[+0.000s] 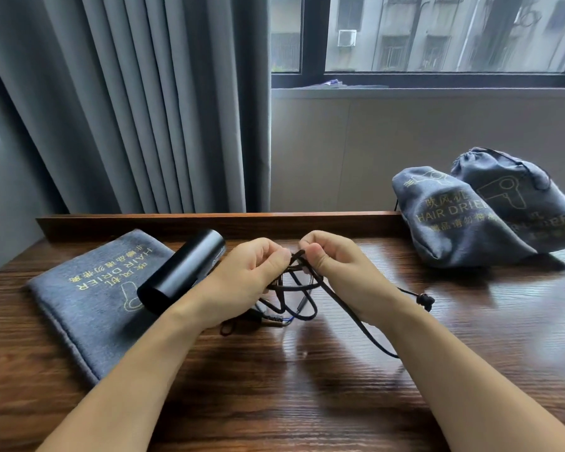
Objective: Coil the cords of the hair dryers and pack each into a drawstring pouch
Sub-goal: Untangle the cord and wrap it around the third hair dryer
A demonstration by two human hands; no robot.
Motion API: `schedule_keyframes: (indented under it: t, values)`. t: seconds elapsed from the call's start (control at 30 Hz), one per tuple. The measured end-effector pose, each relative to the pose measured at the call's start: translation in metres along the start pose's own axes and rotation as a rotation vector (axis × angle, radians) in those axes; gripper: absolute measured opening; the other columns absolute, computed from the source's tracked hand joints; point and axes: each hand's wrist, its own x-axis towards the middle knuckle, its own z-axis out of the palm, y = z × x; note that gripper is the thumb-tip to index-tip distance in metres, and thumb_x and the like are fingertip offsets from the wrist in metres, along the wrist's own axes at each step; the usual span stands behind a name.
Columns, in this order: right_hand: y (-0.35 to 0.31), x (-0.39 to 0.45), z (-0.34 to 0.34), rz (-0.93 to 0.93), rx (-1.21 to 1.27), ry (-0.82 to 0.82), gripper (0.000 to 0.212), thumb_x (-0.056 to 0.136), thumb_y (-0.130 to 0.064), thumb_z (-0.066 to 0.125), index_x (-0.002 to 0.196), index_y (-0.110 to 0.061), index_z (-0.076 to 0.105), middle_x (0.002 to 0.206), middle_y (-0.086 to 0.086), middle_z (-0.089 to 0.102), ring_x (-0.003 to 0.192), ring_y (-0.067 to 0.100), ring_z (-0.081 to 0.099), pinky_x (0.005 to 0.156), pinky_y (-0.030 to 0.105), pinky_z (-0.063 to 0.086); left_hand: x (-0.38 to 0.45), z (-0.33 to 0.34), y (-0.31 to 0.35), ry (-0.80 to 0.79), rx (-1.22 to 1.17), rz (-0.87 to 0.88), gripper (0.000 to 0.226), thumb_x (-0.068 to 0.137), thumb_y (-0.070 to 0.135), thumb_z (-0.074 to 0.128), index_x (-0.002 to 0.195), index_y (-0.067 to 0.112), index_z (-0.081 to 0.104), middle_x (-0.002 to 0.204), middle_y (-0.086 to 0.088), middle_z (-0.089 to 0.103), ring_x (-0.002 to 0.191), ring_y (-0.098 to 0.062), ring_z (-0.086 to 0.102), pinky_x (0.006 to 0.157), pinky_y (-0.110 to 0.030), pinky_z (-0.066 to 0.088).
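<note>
While both pinch, hands (252, 272) bunch cord (294, 288).

We read "HAIR DRIER" in gold on the flat pouch (92, 288) at the table's left edge, "HAIR DRIER" on the filled pouch (450, 223) at its right edge, gold Chinese characters beside both

- I see a glossy black hair dryer (183, 270)
- its black cord (294, 288)
- grey flat pouch (92, 298), gold print
- two grey full pouches (470, 220), gold lettering
- dark brown wood-grain surface (307, 386)
- grey pleated curtain (137, 102)
</note>
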Motion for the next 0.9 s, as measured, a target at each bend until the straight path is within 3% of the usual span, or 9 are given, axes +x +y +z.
schedule_keyframes:
  t: [0.1,0.17,0.23,0.37,0.5,0.6,0.73,0.8,0.9]
  values:
    - [-0.002,-0.001,0.001,0.022,0.064,-0.078,0.027,0.100,-0.040,0.052,0.084,-0.024,0.065,0.076,-0.006,0.056,0.075,0.011,0.046,0.071,0.023,0.037,0.000,-0.006,-0.001,-0.135,-0.079,0.045,0.031,0.097,0.041,0.057,0.099,0.012,0.066,0.081,-0.002,0.061,0.073,-0.007,0.055,0.068,-0.025,0.051]
    - [-0.003,0.000,0.002,0.021,0.131,-0.110,0.031,0.099,-0.045,0.051,0.081,-0.027,0.068,0.076,-0.010,0.060,0.077,0.007,0.052,0.076,0.024,0.040,0.001,-0.004,-0.003,-0.115,-0.111,0.059,0.025,0.103,0.034,0.057,0.098,0.011,0.065,0.075,0.006,0.059,0.067,-0.003,0.052,0.064,-0.019,0.046]
    - [-0.006,0.001,0.001,0.031,0.182,-0.118,0.031,0.101,-0.037,0.048,0.079,-0.026,0.066,0.076,-0.009,0.059,0.076,0.006,0.052,0.077,0.024,0.040,0.002,-0.001,-0.006,-0.024,-0.020,0.084,0.021,0.107,0.028,0.054,0.095,0.015,0.064,0.068,0.015,0.058,0.064,0.000,0.051,0.063,-0.021,0.045]
    - [-0.008,0.000,-0.007,0.066,0.250,-0.136,0.016,0.097,-0.022,0.051,0.085,-0.014,0.057,0.079,0.008,0.045,0.076,0.014,0.039,0.073,0.028,0.033,0.004,0.003,-0.010,0.069,0.102,0.092,0.022,0.107,0.037,0.052,0.092,0.025,0.063,0.073,0.015,0.064,0.072,-0.005,0.056,0.075,-0.039,0.051]
    - [-0.008,-0.003,-0.008,0.065,0.312,-0.197,0.013,0.098,-0.020,0.058,0.089,-0.010,0.058,0.081,0.007,0.046,0.078,0.016,0.037,0.074,0.031,0.033,-0.001,-0.001,-0.005,0.041,0.079,0.124,0.019,0.102,0.040,0.055,0.091,0.025,0.062,0.071,0.019,0.061,0.069,-0.002,0.053,0.067,-0.029,0.048]
    - [-0.007,-0.003,-0.005,0.029,-0.009,-0.194,0.021,0.095,-0.030,0.066,0.079,-0.017,0.058,0.073,-0.009,0.051,0.070,0.006,0.043,0.068,0.023,0.038,-0.004,-0.007,-0.004,-0.003,0.218,0.119,0.011,0.099,0.028,0.064,0.088,0.026,0.062,0.070,0.013,0.063,0.065,-0.003,0.054,0.064,-0.027,0.048]
    - [0.003,-0.001,0.000,-0.107,-0.754,-0.112,0.024,0.087,-0.052,0.058,0.073,-0.036,0.048,0.073,-0.020,0.054,0.081,0.001,0.047,0.085,0.036,0.031,-0.006,-0.002,-0.003,0.052,0.539,0.150,0.014,0.092,0.028,0.067,0.082,0.027,0.058,0.068,0.008,0.062,0.063,-0.005,0.055,0.057,-0.018,0.041]
    - [0.002,0.000,0.003,-0.175,-0.709,-0.041,0.021,0.087,-0.041,0.062,0.074,-0.039,0.045,0.075,-0.026,0.055,0.079,-0.002,0.048,0.081,0.033,0.029,-0.005,0.000,-0.003,0.100,0.497,0.135,0.014,0.094,0.029,0.063,0.082,0.027,0.057,0.069,0.007,0.062,0.064,-0.005,0.056,0.057,-0.020,0.044]
    - [0.000,0.002,0.004,-0.196,-0.357,0.062,0.019,0.088,-0.024,0.068,0.077,-0.032,0.054,0.069,-0.018,0.051,0.066,0.003,0.043,0.066,0.021,0.034,-0.002,0.004,-0.001,0.191,0.319,0.092,0.017,0.098,0.026,0.058,0.081,0.026,0.057,0.067,0.009,0.061,0.063,-0.004,0.054,0.062,-0.031,0.049]
